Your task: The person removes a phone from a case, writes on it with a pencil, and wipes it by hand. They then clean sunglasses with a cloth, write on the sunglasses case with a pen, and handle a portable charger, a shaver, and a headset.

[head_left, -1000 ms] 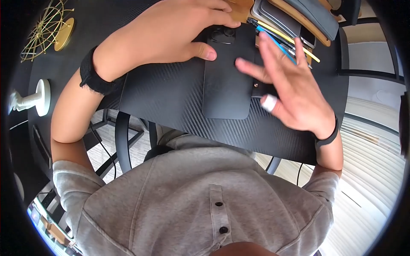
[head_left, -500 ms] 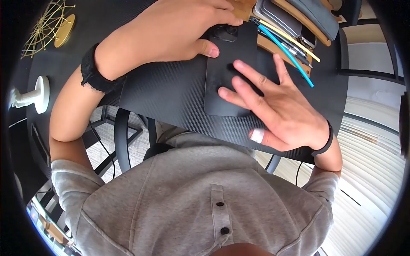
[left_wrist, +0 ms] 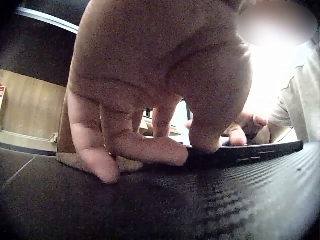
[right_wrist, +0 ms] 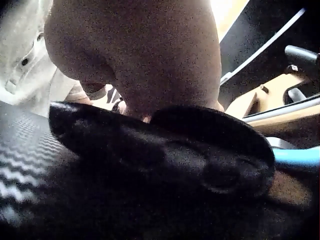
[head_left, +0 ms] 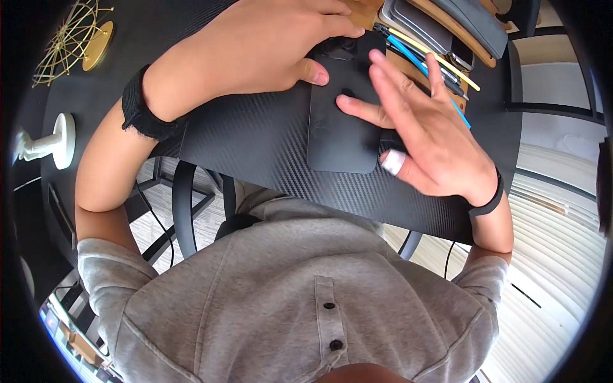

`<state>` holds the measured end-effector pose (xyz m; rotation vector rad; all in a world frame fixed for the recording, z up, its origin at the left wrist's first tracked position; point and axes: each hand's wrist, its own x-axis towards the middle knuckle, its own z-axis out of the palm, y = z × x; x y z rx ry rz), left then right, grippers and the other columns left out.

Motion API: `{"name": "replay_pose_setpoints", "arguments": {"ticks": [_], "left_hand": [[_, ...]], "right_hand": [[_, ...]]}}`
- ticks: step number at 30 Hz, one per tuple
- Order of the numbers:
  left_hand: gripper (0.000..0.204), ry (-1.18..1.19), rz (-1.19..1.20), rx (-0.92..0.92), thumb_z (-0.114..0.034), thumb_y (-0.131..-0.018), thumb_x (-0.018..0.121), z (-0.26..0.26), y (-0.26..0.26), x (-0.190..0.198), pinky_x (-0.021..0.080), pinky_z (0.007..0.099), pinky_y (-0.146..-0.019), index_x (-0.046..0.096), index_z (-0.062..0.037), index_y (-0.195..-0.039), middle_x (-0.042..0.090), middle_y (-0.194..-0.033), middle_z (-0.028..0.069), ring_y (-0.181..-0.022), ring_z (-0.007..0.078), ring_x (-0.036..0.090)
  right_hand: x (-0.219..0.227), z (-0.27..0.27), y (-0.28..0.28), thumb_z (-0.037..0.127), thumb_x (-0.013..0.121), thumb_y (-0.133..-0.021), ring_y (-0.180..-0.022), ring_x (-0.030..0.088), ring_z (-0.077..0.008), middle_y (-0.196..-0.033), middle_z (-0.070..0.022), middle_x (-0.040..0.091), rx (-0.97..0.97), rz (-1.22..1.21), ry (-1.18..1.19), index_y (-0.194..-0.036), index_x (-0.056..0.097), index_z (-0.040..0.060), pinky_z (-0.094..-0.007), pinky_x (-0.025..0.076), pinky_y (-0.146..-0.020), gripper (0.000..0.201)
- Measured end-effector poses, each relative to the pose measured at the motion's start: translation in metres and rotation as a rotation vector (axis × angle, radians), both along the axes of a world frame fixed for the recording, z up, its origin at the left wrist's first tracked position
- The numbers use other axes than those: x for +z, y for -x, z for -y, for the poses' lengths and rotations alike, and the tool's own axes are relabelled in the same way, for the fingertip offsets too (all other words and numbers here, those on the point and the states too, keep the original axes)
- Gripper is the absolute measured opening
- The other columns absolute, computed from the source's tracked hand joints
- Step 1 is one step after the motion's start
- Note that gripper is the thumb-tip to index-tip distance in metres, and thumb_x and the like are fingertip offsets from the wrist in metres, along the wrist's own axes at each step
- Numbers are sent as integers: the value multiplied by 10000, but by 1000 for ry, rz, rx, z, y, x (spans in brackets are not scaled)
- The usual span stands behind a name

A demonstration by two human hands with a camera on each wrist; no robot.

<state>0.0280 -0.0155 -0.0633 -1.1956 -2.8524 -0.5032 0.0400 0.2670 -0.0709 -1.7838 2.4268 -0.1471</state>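
A black phone [head_left: 341,137] lies back up on the black desk, its camera bump [head_left: 338,48] at the far end. My left hand [head_left: 255,48] grips that far end in the head view, thumb at the left edge and fingers round the top. In the left wrist view the left hand's thumb [left_wrist: 207,142] sits at the phone's side [left_wrist: 250,154]. Over the phone's right half, my right hand [head_left: 428,131] spreads its fingers, a white wrap on the thumb. A dark, lumpy item [right_wrist: 165,152] fills the front of the right wrist view.
Right of the phone, a wooden organizer [head_left: 399,62] holds pens, a blue stick [head_left: 415,56] and a yellow stick [head_left: 440,54]. A grey case [head_left: 476,25] stands beyond. At the left are a gold wire ornament [head_left: 96,48] and a white stand [head_left: 64,142].
My right hand swept down and left across the phone, then moved back up, its fingers still spread. The left hand has stayed at the phone's far end.
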Motion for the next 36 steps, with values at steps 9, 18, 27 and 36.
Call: {"name": "replay_pose_setpoints", "arguments": {"ticks": [9,18,27,36], "left_hand": [[642,-12,-20,-4,-204,-844,783,-2,-1,0,538,421,-970,549,-16,-1411,568,-1430,179,-1228,367,619],[636,-36,-4,0,-176,-832,786,-2,-1,0,528,415,-997,557,2,-1398,565,-1444,184,-1248,369,607],[634,-59,29,-11,-159,-838,778,-1,4,-3,517,420,-1014,546,1,-1406,548,-1463,182,-1269,367,593],[599,-59,56,-1,-164,-844,781,1,5,-2,513,423,-1010,554,2,-1372,556,-1423,177,-1251,373,594]], "right_hand": [[-1,8,2,318,505,-965,-1582,215,-373,-1557,13,542,-14,21,16,-1649,102,26,-699,-48,-1217,847],[-12,14,-3,134,563,-782,-1578,229,-375,-1543,32,558,26,54,99,-1624,209,27,-724,-24,-1209,920],[-7,15,-8,202,506,-841,-1587,197,-396,-1575,-18,526,104,178,35,-1625,204,13,-737,-71,-1178,861],[-12,18,-12,103,568,-682,-1589,189,-392,-1597,-29,497,2,126,100,-1605,204,-50,-756,-48,-1171,1004]]}}
